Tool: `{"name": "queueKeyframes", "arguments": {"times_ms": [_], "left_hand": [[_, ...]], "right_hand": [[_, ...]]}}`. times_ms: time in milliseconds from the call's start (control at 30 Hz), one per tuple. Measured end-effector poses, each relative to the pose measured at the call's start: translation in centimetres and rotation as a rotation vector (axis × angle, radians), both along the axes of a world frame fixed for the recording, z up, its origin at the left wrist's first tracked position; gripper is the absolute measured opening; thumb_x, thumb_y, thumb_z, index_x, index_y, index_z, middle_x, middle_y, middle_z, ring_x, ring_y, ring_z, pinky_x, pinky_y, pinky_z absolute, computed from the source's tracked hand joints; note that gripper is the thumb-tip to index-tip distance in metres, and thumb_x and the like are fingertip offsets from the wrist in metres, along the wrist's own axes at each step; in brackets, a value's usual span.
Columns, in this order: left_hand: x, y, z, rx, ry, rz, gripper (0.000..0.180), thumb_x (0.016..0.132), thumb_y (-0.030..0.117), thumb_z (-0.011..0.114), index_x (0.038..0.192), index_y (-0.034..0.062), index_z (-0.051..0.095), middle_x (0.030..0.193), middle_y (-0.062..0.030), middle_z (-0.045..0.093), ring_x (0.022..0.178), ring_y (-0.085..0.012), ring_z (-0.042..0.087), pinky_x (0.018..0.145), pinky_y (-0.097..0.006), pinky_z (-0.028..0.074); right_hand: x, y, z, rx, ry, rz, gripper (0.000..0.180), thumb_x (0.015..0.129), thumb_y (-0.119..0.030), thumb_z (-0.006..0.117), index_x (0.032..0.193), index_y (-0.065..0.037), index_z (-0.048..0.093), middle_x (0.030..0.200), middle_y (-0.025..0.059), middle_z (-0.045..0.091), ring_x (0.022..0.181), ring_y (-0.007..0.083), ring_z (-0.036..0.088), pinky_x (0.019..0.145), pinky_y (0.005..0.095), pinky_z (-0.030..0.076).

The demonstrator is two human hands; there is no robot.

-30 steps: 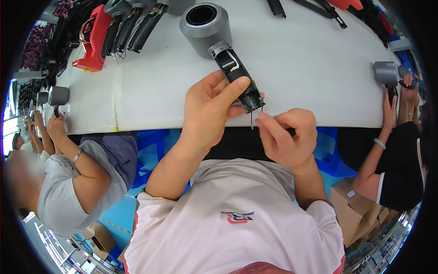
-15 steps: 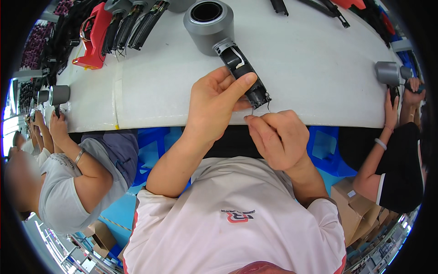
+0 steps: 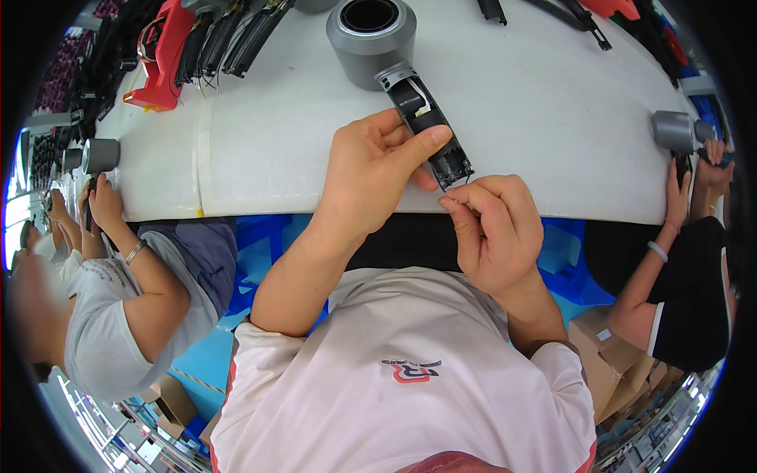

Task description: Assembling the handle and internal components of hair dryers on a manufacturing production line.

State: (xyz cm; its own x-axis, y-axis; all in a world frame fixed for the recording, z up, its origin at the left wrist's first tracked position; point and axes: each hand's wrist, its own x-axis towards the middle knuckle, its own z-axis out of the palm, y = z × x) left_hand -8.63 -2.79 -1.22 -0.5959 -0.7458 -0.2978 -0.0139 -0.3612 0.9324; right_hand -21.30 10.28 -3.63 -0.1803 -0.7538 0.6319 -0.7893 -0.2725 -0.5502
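A grey hair dryer (image 3: 372, 35) lies on the white table (image 3: 544, 110), its round barrel pointing away and its opened black handle (image 3: 430, 122) pointing toward me. My left hand (image 3: 372, 169) grips that handle near its lower end, thumb across it. My right hand (image 3: 493, 229) is closed just below the handle's end, with fingertips pinched on something small and thin there; I cannot make out what it is.
On the left a co-worker (image 3: 118, 292) in a grey shirt holds another grey dryer (image 3: 98, 155). A second co-worker (image 3: 678, 260) on the right holds one too (image 3: 674, 130). A red holder (image 3: 162, 55) with black handle parts (image 3: 236, 35) stands at the back left.
My right hand has moved left and up to the handle's end and closed there. The dryer and my left hand have shifted slightly with the view.
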Motion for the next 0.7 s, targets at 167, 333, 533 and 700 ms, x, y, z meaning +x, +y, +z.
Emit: {"name": "queueKeyframes", "arguments": {"times_ms": [167,333,533,700], "left_hand": [[-0.05,-0.23,-0.82,0.001,0.032,-0.032,0.027,0.095,0.012,0.076,0.112,-0.0081,0.070,0.089,-0.0085,0.074,0.064,-0.0112,0.064,0.058,-0.022,0.050],[-0.15,-0.20,-0.76,-0.024,0.015,-0.040,0.024,0.096,0.011,0.076,0.110,-0.0078,0.071,0.088,-0.0078,0.074,0.067,-0.0107,0.064,0.061,-0.023,0.052],[-0.22,-0.12,-0.93,-0.047,0.037,-0.052,0.023,0.096,0.010,0.075,0.110,-0.0083,0.071,0.086,-0.0072,0.073,0.068,-0.0103,0.064,0.061,-0.024,0.053],[0.03,-0.02,-1.00,-0.073,0.018,-0.081,0.024,0.096,0.009,0.075,0.111,-0.0086,0.070,0.087,-0.0074,0.074,0.068,-0.0101,0.064,0.061,-0.024,0.053]], "right_hand": [[0.57,0.34,0.26,0.087,-0.127,-0.062,0.015,0.087,0.002,0.078,0.097,0.001,0.067,0.089,0.0109,0.061,0.068,0.0233,0.060,0.054,0.0328,0.047],[0.73,0.21,0.33,0.133,-0.201,-0.108,0.013,0.090,0.001,0.077,0.099,0.000,0.068,0.088,0.0100,0.060,0.059,0.0169,0.057,0.049,0.0292,0.045],[0.76,0.08,0.19,0.110,-0.199,-0.122,0.012,0.090,0.001,0.077,0.099,0.000,0.069,0.089,0.0085,0.060,0.058,0.0131,0.056,0.048,0.0269,0.044],[0.85,0.48,-0.19,0.115,-0.208,-0.131,0.012,0.090,0.002,0.078,0.098,0.000,0.069,0.089,0.0084,0.060,0.058,0.0121,0.056,0.047,0.0258,0.044]]}}
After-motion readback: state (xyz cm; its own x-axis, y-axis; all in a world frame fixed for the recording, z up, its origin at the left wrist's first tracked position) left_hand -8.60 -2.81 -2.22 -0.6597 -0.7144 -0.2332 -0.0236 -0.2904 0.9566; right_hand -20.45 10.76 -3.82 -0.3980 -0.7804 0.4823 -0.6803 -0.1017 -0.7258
